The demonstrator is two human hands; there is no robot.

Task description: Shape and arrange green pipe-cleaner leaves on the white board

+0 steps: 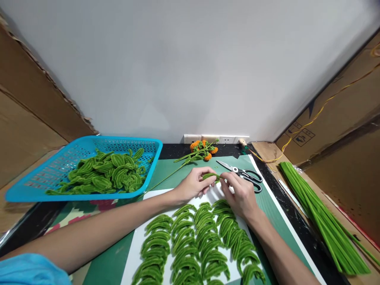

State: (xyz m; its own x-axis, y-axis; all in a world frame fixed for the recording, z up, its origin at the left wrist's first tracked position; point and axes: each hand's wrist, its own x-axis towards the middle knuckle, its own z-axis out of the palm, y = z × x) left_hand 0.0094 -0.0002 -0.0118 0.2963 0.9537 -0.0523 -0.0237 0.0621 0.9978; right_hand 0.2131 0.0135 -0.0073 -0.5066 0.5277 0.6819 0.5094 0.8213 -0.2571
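Pipe-cleaner leaf (211, 175), one green piece, centre frame. We pinch it at both ends: left hand (192, 185) and right hand (240, 196) are both closed on it, just above one white sheet (136, 241). Finished leaves (204, 237) on the sheet overlap too much to count. One blue basket (35, 196) upper left. One pair of scissors (243, 174) beside the right hand. One stem bundle (320, 213) far right. One orange flower sprig (203, 149) behind.

Bright, even light from above; soft shadows lie under the basket (74, 196) at 9 o'clock and the left hand (194, 184). The centre is sharp; edges at 3 and 9 o'clock bend
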